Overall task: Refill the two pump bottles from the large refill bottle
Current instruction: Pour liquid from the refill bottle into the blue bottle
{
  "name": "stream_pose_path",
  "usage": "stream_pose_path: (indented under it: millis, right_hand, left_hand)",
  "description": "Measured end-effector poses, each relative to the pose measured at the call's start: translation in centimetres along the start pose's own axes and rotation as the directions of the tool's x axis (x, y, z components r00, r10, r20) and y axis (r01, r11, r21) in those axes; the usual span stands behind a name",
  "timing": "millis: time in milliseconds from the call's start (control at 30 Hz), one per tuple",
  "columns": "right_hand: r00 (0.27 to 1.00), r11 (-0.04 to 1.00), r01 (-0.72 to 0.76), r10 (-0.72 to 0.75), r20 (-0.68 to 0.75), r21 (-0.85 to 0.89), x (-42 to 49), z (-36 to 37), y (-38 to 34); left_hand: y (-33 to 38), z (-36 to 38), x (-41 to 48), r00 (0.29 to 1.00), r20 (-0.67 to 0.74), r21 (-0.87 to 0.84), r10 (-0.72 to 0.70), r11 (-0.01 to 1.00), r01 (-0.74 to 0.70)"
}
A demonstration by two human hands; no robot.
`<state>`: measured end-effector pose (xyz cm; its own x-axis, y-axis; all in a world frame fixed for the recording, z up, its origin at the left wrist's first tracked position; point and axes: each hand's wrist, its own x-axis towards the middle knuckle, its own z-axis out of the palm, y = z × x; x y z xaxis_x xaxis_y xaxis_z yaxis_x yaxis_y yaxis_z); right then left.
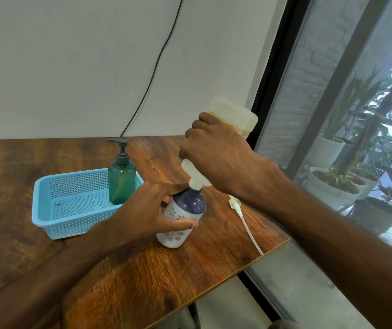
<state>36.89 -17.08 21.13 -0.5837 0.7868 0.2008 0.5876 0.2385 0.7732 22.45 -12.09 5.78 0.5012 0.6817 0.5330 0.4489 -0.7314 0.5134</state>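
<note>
- Your right hand is clenched tight around the large refill bottle, fingers fully wrapped, and the bottle is tipped neck-down.
- Its white neck sits right on the mouth of the navy-and-white bottle, which stands on the table.
- Your left hand curls around that bottle, with the thumb across its front.
- The refill bottle is translucent, with a yellowish tint at its raised base; I cannot tell how full it is.
- The white pump with tube lies on the table, just right of the bottle.
- The green pump bottle stands upright in the blue basket with its pump on.
</note>
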Motion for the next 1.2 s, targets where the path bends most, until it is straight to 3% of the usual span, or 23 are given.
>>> stream_pose_path:
  millis: [267,433,533,700,900,1200]
  right_hand:
    - [1.0,0.999,0.026,-0.026,0.008,0.048,0.2,0.5,0.7]
    - [0.997,0.92,-0.02,-0.012,0.078,0.392,-0.7,3.4,3.7]
    - [0.982,0.791,-0.129,0.019,0.187,0.599,-1.4,5.7,4.9]
    - [0.96,0.57,-0.275,0.114,0.257,0.774,-3.2,10.1,4.7]
    - [0.864,0.112,-0.41,0.364,0.347,0.905,-3.4,14.9,1.8]
    - [0.728,-0.178,-0.38,0.548,0.412,0.908,-2.2,17.9,-4.0]
  left_hand:
    - [-0.1,0.0,0.0,1.0,-0.002,-0.003,-0.001,1.0,0.001]
    - [-0.5,-0.2,0.1,1.0,0.015,0.001,-0.016,1.0,0.016]
    - [-0.5,-0.3,0.1,1.0,0.019,0.011,-0.019,1.0,0.019]
    - [0.0,-0.5,0.2,0.999,0.03,0.024,-0.044,0.999,0.043]
    - [-0.1,-1.0,0.1,0.993,0.035,0.069,-0.114,0.991,0.111]
    - [-0.5,-1.0,-0.1,0.976,0.082,0.017,-0.2,0.98,0.199]
